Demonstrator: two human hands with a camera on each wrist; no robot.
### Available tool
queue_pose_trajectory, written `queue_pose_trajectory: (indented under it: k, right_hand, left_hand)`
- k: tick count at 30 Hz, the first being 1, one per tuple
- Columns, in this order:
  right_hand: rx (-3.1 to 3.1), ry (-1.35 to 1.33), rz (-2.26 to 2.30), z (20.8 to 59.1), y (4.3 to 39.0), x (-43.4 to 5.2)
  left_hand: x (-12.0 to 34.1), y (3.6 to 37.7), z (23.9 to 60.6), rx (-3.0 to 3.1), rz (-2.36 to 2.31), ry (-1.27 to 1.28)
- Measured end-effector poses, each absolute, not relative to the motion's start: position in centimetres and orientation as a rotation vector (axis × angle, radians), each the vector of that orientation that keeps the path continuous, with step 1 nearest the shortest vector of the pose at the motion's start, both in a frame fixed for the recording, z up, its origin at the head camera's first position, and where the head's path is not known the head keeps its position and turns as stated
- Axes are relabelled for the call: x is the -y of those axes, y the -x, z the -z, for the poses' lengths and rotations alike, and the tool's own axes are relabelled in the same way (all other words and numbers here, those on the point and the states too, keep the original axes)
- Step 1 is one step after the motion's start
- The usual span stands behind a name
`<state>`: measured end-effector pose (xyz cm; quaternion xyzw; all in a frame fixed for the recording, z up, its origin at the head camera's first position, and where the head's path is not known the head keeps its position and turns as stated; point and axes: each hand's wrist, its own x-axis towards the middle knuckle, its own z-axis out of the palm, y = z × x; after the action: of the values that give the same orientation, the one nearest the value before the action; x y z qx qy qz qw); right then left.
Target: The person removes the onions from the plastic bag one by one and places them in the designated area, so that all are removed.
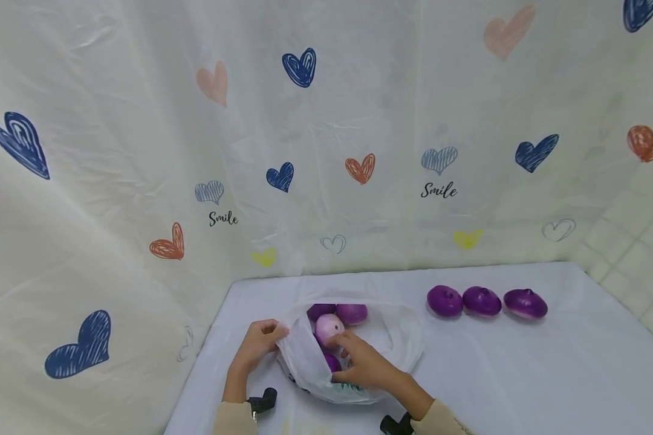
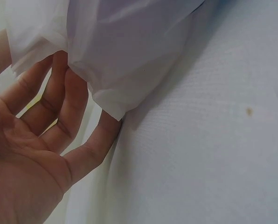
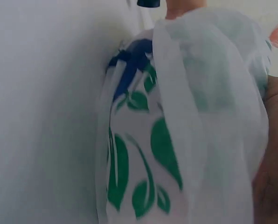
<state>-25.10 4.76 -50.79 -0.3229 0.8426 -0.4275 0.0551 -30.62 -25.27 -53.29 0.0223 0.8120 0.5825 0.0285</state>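
A white plastic bag [image 1: 315, 377] with green leaf print lies mouth-up on the table, holding several purple onions. My left hand [image 1: 258, 344] pinches the bag's left rim; in the left wrist view its fingers [image 2: 50, 102] pass behind the white plastic. Inside the mouth, my right hand [image 1: 364, 362] has its fingertips at the lower edge of a pale onion [image 1: 326, 327]. A darker onion [image 1: 332, 362] shows between its thumb and fingers, and I cannot tell if it is gripped. In the right wrist view the printed bag side [image 3: 143, 140] hides most of this hand.
Three purple onions stand in a row at the back right: one nearest the bag [image 1: 444, 301], a middle onion [image 1: 481, 301] and an outer onion [image 1: 525, 304]. A white cloth covers the table [image 1: 495, 374]. Behind it hangs a heart-printed curtain [image 1: 392, 229].
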Motion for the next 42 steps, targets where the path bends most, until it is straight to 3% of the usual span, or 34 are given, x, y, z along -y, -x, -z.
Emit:
queue_pose_trajectory:
  k: [13,42]
  right_hand:
    - [-2.696,0.967,1.005,51.3,23.9,-2.9]
    - [-2.61,0.913,1.503,49.4,24.9,-9.4]
  left_hand:
    - [25.5,30.9,53.5,-2.513,-1.771,-0.064]
    - [25.7,31.0,53.8,-2.504,-1.767,-0.064]
